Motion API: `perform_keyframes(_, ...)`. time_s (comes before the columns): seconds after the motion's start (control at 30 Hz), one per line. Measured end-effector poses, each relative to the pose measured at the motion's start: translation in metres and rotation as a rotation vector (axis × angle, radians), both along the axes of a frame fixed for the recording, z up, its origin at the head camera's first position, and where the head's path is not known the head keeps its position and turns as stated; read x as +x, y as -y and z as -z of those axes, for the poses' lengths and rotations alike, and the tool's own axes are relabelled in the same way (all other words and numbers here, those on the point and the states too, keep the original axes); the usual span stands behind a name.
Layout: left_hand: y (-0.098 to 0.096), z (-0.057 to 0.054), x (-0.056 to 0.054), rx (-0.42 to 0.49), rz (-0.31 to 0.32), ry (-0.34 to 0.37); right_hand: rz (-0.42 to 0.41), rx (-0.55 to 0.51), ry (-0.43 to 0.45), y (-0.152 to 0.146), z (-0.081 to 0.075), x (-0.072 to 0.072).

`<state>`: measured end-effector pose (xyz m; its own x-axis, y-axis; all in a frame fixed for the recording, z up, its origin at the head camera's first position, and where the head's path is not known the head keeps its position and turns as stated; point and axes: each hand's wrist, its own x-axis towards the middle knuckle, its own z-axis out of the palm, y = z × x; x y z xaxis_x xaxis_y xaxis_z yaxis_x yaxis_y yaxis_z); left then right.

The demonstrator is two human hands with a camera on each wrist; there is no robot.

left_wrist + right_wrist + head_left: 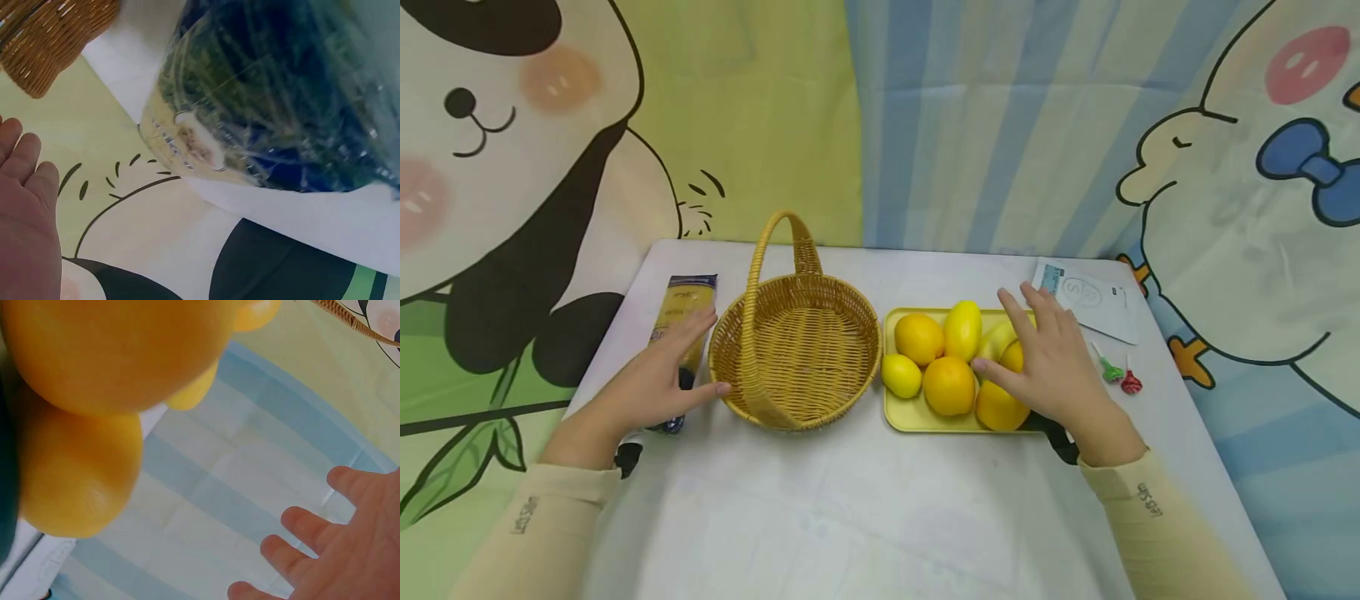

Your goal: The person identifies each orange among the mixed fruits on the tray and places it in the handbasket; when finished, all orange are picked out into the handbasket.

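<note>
A round wicker basket with a tall handle stands between my hands, and nothing lies in it. My left hand has its fingers straight and its thumb near the basket's left rim; it holds nothing. Partly behind that hand lies a yellow and dark blue plastic packet, whose clear wrap shows in the left wrist view. Fingers spread, my right hand hovers over the right part of a yellow tray. On the tray sit several oranges, a lemon, an oval yellow fruit and a partly hidden banana.
A flat white packet lies at the table's back right corner. Closer to me are a green lollipop and a red lollipop. A white cloth covers the table, and a printed curtain hangs behind it.
</note>
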<state>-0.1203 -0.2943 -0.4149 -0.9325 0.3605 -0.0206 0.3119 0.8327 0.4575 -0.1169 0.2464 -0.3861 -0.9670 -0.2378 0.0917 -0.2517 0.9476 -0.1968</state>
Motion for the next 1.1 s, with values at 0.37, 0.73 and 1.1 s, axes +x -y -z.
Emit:
perform_keyframes(0.37, 0.001, 0.015, 0.000, 0.006, -0.022, 0.039, -0.063, -0.097, -0.073, 0.000, 0.012, 0.020)
perform_keyframes(0.73, 0.004, 0.019, 0.001, 0.008, -0.037, 0.055, -0.053, -0.131, -0.014, -0.004, 0.023, 0.038)
perform_keyframes(1.1, 0.004, 0.018, 0.003, -0.004, -0.031, 0.052, -0.026, -0.125, 0.046, -0.008, 0.041, 0.047)
